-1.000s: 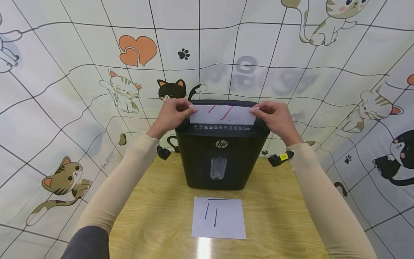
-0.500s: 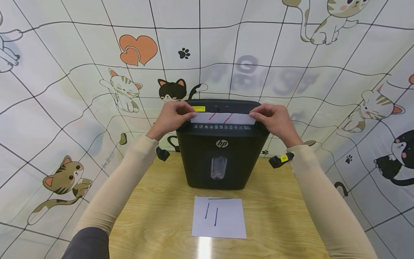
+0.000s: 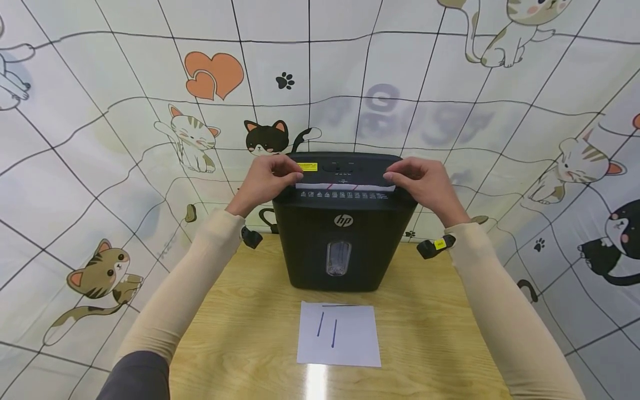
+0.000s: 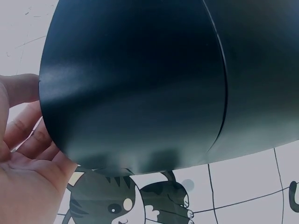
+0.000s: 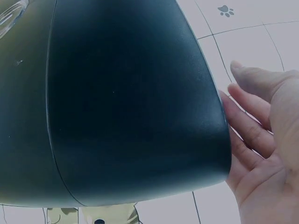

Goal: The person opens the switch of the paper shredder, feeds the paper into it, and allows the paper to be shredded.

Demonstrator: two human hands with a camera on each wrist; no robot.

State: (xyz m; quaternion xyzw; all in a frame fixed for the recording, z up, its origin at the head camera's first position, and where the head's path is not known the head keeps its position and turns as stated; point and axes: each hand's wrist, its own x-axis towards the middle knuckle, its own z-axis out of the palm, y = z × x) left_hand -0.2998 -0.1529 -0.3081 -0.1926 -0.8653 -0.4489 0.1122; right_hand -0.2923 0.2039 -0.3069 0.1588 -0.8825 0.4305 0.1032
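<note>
A black paper shredder (image 3: 343, 255) with an HP logo and a small clear window stands upright on the table. In its top slot, a thin strip of a white paper sheet (image 3: 360, 188) with red strokes still shows. My left hand (image 3: 267, 180) is over the shredder's left top edge, fingertips just above the strip's left end and apart from it. At the opposite end my right hand (image 3: 417, 176) hovers the same way, holding nothing. In the right wrist view its thumb and fingers are spread apart; the left fingertips are partly hidden behind the shredder in the left wrist view.
Another white sheet (image 3: 339, 336) with blue pen lines lies in front of the shredder on the wooden table (image 3: 430, 322). Behind and at both sides hangs a white grid-patterned curtain (image 3: 345, 66) with cartoon cats.
The red-marked paper has sunk down into the slot until only a narrow strip shows. Both hands have let go of its corners and stay above it.
</note>
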